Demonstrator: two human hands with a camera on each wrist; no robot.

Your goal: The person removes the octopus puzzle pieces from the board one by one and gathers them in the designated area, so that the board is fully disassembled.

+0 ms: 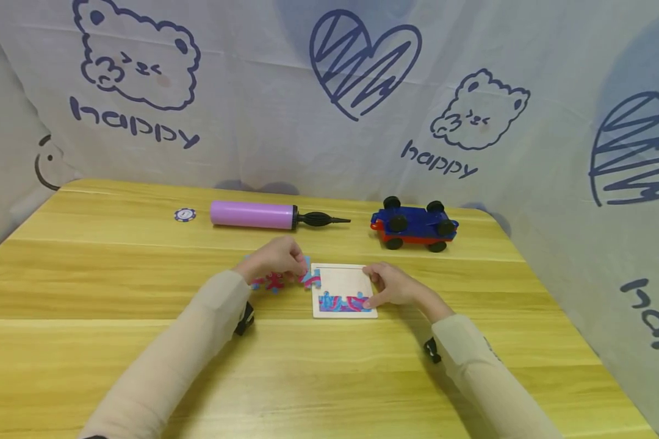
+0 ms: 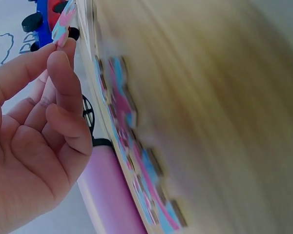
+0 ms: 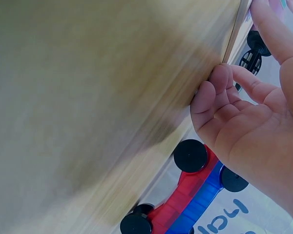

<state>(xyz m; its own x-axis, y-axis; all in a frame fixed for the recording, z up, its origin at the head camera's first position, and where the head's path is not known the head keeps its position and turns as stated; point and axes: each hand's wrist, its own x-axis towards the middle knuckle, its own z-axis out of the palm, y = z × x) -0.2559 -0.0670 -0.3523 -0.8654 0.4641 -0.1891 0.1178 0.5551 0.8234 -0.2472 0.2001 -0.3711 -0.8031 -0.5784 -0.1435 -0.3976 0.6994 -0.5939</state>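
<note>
L hand [image 1: 279, 257] pinches puzzle pc [image 2: 64, 22]; R hand [image 1: 392, 286] grips tray [image 1: 342, 280].

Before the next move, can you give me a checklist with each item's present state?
1. Piece pinched in left hand: ok.
2. Right hand touching the tray: ok, at its right edge.
3. Free space in the tray: ok, bare beyond the placed pieces.
4. Held piece over that space: not ok, at the tray's left edge.
5. Placed pieces fully seated: cannot tell, too small.
6. Pump and car off the tray: ok, both beyond it.
</note>
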